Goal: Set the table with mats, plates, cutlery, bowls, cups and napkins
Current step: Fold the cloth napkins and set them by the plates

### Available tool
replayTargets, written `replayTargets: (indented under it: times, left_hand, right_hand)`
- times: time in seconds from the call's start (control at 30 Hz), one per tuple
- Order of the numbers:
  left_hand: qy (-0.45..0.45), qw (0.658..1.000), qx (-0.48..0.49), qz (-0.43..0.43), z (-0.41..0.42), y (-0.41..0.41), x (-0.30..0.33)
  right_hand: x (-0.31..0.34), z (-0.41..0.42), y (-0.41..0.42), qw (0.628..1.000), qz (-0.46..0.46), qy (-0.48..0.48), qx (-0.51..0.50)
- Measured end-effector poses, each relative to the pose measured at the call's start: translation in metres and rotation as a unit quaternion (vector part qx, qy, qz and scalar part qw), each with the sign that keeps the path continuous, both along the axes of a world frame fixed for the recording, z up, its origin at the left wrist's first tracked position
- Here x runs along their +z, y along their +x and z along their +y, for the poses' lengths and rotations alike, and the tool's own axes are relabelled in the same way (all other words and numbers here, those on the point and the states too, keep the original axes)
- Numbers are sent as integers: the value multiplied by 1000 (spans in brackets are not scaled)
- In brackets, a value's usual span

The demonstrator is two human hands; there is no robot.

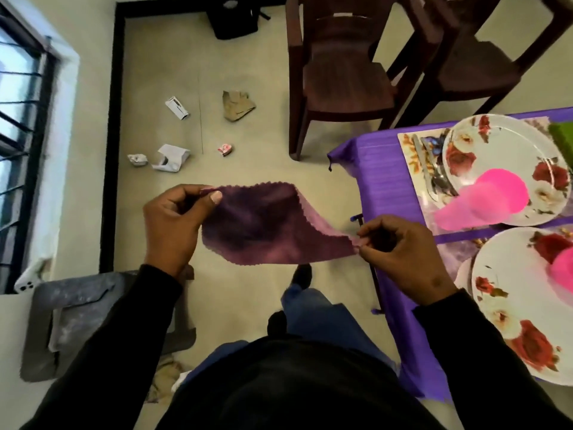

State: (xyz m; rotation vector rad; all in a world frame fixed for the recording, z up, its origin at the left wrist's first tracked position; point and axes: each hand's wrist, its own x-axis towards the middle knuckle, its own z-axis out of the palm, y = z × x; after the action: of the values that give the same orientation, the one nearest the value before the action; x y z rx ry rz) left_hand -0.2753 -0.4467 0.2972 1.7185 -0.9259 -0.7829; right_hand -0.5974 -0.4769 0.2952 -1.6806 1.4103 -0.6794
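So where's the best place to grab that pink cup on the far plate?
Probably around the pink cup's side wall, coming from the table's open edge on the left. It stands upside down on the floral plate, so no rim offers itself; the wall is bare there.

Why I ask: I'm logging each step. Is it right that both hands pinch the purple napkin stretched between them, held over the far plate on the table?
Not quite. The left hand and right hand do pinch the napkin stretched between them, but it hangs over the floor beside the table, not over the far plate. The head view shows this.
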Motion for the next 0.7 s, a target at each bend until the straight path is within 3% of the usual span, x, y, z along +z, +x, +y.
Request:
replayTargets:
  times: [0.2, 0.37, 0.6, 0.7]
  left_hand:
    - [-14, 999, -35, 16, -92, 10, -4]
    - [48, 997, -60, 19, -163, 21, 0]
    - [77, 991, -104, -32, -269, 39, 7]
    - [69, 992, -103, 1, -314, 41, 8]
  right_hand:
    - [-25, -83, 38, 1000, 1, -6, -7]
    - [-32, -170, 74, 998, -36, 47, -18]
    - [-29, -283, 119, 971, -155, 125, -130]
    - [-16, -320, 134, 953, -216, 137, -163]
